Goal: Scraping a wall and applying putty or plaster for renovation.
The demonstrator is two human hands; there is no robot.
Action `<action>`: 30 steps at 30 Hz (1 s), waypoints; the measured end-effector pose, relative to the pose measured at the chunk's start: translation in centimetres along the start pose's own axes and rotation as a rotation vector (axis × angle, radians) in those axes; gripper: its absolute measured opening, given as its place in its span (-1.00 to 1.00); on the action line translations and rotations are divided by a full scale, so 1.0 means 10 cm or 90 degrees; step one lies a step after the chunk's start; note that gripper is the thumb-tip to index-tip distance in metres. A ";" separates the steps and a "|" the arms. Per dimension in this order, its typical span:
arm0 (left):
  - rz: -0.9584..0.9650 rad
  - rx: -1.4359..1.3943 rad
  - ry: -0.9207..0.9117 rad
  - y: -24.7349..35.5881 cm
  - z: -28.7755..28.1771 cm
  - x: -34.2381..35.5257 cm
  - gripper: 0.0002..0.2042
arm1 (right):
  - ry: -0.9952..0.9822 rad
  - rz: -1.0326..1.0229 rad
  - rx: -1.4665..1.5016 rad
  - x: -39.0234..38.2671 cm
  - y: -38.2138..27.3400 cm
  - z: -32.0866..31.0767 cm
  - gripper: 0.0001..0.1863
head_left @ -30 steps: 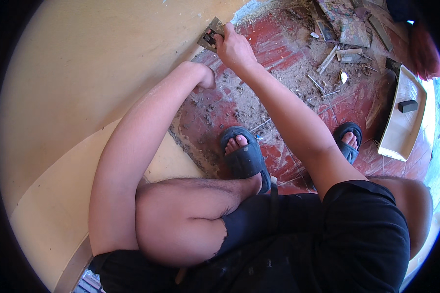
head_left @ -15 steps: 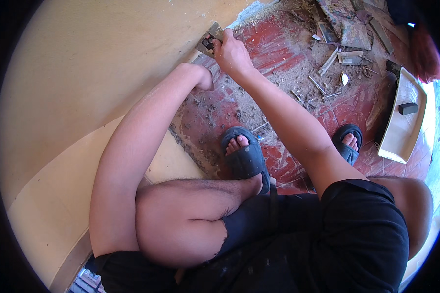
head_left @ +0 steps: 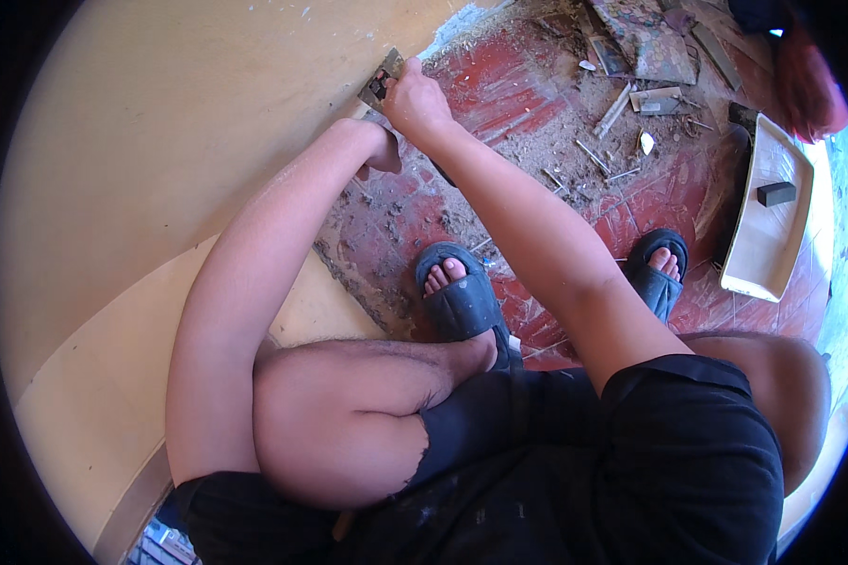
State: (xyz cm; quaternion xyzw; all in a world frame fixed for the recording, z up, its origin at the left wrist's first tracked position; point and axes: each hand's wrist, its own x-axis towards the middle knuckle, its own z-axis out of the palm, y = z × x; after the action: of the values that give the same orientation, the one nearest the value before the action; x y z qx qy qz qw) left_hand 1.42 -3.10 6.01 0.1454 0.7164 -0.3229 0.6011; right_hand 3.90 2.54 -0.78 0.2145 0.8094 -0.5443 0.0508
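My right hand (head_left: 417, 102) is closed on a flat, roughly rectangular metal scraper (head_left: 390, 68) with dark patches on its face. The scraper lies close against the cream wall (head_left: 207, 122), near the wall's foot. Just below it, my left hand (head_left: 383, 151) is bent at the wrist with its fingers curled in. A pale edge shows beside that hand, and a thin dark strip lies under my right wrist; I cannot tell whether the left hand holds either one.
Dust and crumbled debris cover the red floor (head_left: 499, 89). Sticks, a small metal plate (head_left: 657, 101) and a patterned scrap (head_left: 645, 42) lie at the far right. A cream tray (head_left: 763, 254) holding a dark block (head_left: 776, 194) is beside my right sandal (head_left: 657, 273).
The whole view has shifted slightly. Both hands stay close together by the wall, the right one still gripping the scraper. A thin dark strip now shows below my right wrist.
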 end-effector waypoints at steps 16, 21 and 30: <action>-0.018 -0.117 -0.026 -0.04 0.18 0.00 -0.56 | -0.132 0.207 0.143 -0.07 0.00 -0.42 -0.62; 0.166 -0.667 -0.018 0.10 0.29 0.23 -0.67 | 0.045 0.047 -0.028 0.07 0.27 -0.27 -0.55; 0.463 -1.261 0.002 0.59 0.71 0.26 -0.47 | -0.014 0.119 0.058 0.15 0.32 -0.02 -0.54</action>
State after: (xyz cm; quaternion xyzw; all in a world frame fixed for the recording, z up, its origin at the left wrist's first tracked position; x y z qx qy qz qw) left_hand 9.79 -3.66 1.35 -0.2042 0.5742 0.6064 0.5108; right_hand 3.85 4.18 -3.89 0.2853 0.7595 -0.5760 0.1005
